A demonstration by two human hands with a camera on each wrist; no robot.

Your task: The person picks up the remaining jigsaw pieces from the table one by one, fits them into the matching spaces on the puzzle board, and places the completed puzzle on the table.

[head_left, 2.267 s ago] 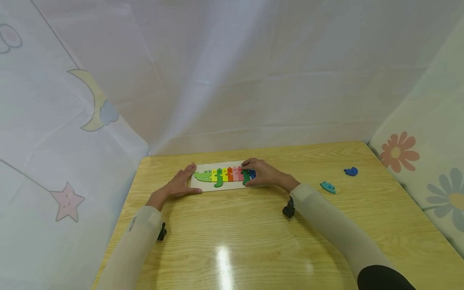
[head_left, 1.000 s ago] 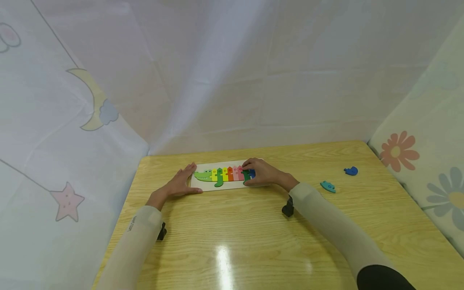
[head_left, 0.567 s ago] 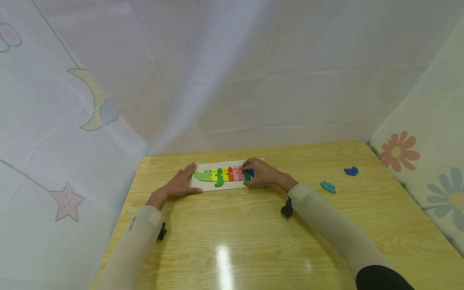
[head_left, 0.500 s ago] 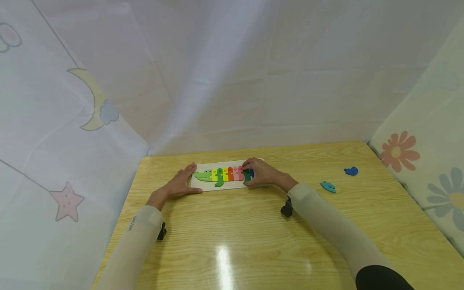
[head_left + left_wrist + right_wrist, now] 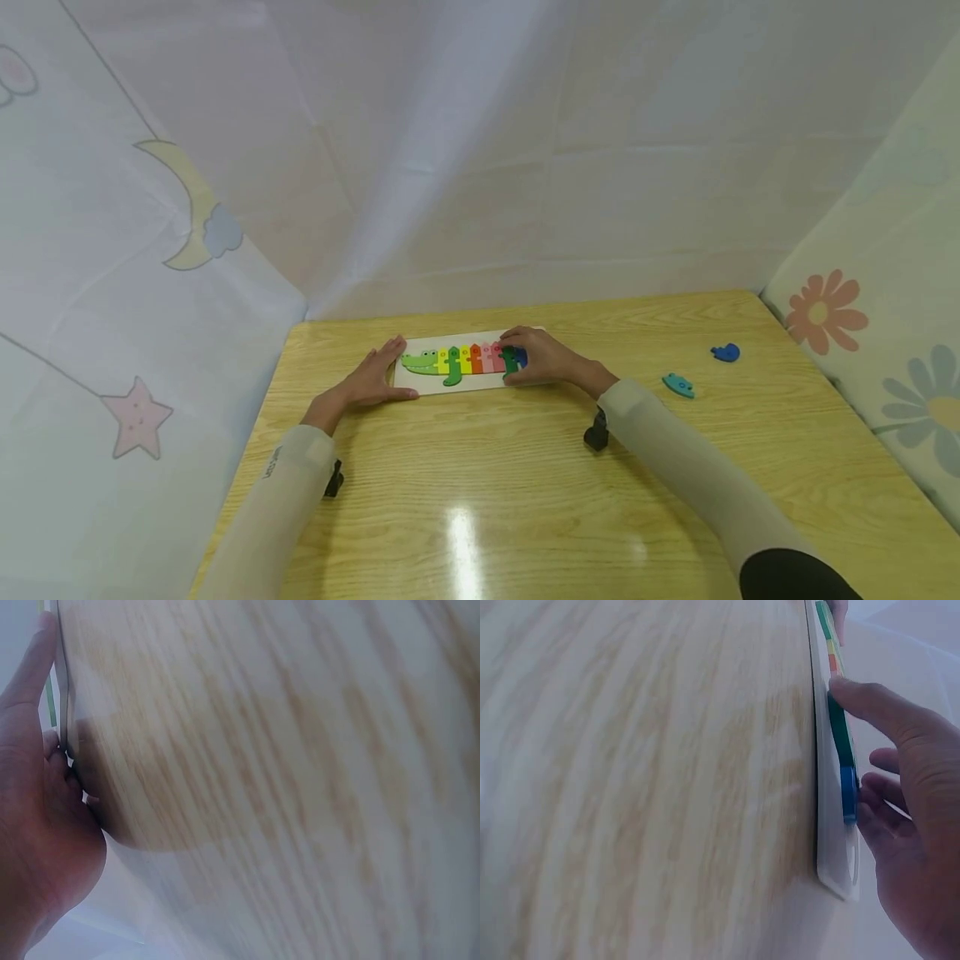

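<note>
A white puzzle board (image 5: pixel 476 382) lies on the table, filled with a row of colourful pieces that form a crocodile. Its light green head piece (image 5: pixel 422 362) is at the left end. My left hand (image 5: pixel 371 377) rests against that end, thumb along the near edge and fingers at the far corner. At the other end, my right hand (image 5: pixel 547 357) holds the dark green leg piece (image 5: pixel 841 733) between thumb and fingers, on the board. Beside it sits a blue piece (image 5: pixel 848 796), partly hidden by the right hand in the head view.
Two loose pieces lie on the wooden table (image 5: pixel 465 467) to the right: a teal one (image 5: pixel 678 385) and a dark blue one (image 5: pixel 725 352) farther off. Printed cloth walls (image 5: pixel 600 208) stand around the table's back and sides.
</note>
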